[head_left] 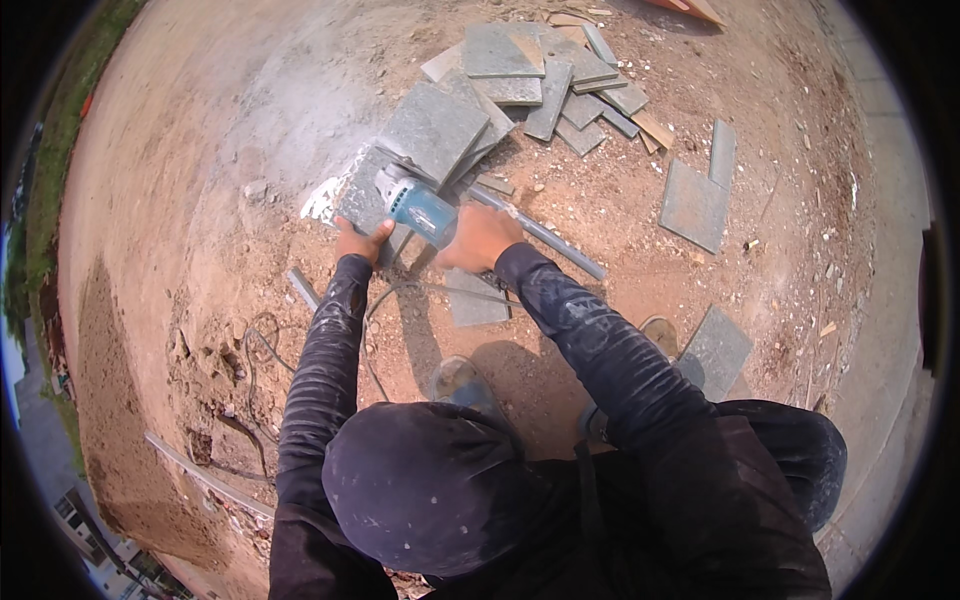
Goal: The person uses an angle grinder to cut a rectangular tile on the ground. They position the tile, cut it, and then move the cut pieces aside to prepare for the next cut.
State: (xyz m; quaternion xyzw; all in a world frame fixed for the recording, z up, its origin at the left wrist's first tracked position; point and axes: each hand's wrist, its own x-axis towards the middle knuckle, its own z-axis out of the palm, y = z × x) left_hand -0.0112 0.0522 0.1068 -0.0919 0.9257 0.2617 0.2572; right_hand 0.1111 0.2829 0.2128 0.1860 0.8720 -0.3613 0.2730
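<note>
My right hand (480,235) grips the rear of a teal angle grinder (420,210), its disc against a grey stone tile (362,185). My left hand (365,240) grips the near edge of that tile, thumb raised beside the grinder. The tile lies against a larger grey slab (430,130). A long grey bar (560,250) lies diagonally to the right of my right hand. A cable (370,335) runs from near the grinder across the dirt. Another tile piece (473,305) lies below my hands.
A pile of cut tiles (505,50) lies at the top. Loose tiles (690,205) and another tile (715,350) are on the right. My booted feet (455,385) are below. Pale dust covers the ground at upper left. A concrete strip (880,150) runs along the right edge.
</note>
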